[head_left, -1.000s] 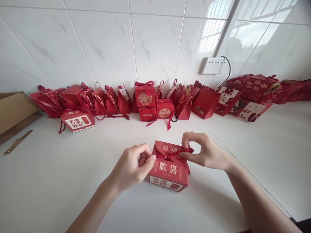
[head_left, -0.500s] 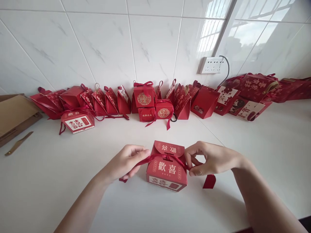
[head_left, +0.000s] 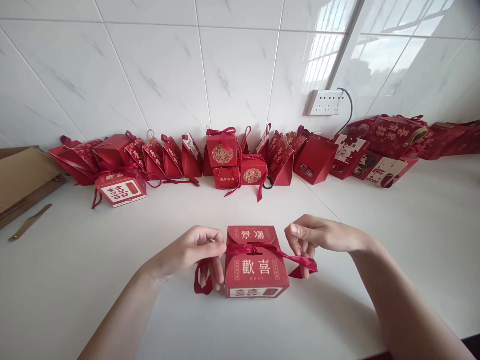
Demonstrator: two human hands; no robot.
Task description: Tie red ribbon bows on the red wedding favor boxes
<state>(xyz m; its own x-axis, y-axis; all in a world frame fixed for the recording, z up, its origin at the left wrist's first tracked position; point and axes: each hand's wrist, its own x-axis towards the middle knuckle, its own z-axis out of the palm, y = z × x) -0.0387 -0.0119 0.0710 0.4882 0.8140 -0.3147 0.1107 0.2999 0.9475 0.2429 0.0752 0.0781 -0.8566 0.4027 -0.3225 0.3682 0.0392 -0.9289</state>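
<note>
A red gift box (head_left: 257,285) with white Chinese characters stands on the white counter. Across its top runs a dark red ribbon (head_left: 243,248), knotted at the middle slot. At the box's left edge my left hand (head_left: 200,252) pinches the ribbon between thumb and forefinger, and the ribbon's tail hangs beneath the palm. My right hand (head_left: 315,237) is just off the box's right side, fingers loosely bent and the lower ones apart. The right ribbon tail passes in front of those lower fingers, seemingly not gripped.
Several red gift boxes and bags (head_left: 221,150) line the tiled wall. A hexagonal red box (head_left: 122,192) sits at left, near a brown cardboard box (head_left: 28,185) and a gold-coloured strip (head_left: 30,222). A power strip (head_left: 325,103) is on the wall.
The gift box has turned to face me more squarely. My right hand has let the right ribbon tail slip and risen slightly; my left hand has come closer to the box's edge.
</note>
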